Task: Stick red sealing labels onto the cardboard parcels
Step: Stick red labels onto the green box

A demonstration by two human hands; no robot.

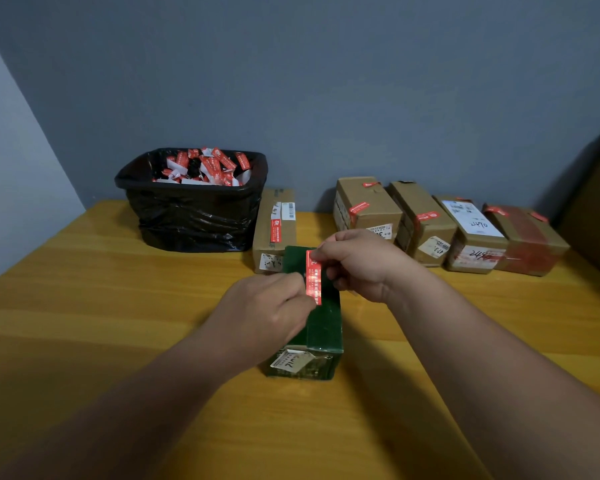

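Red label [313, 277] pinched at near end by left hand [267, 308], far end by right hand [357, 263], held over green box [321, 323], table [84, 306] center.

Table [84, 306]: yellow wood, smooth, satin sheen, grain seen. Green parcel [323, 323]: cardboard, glossy face, light reflected; white paper sticker [291, 360] crinkled at near end. Red label [313, 277]: glossy, printed, glare caught mid-strip. Brown parcels [368, 207]: matt cardboard, clear tape shiny in places. Bin liner [194, 216]: thin black plastic, glossy, wrinkled. Wall [326, 81]: matt, painted.
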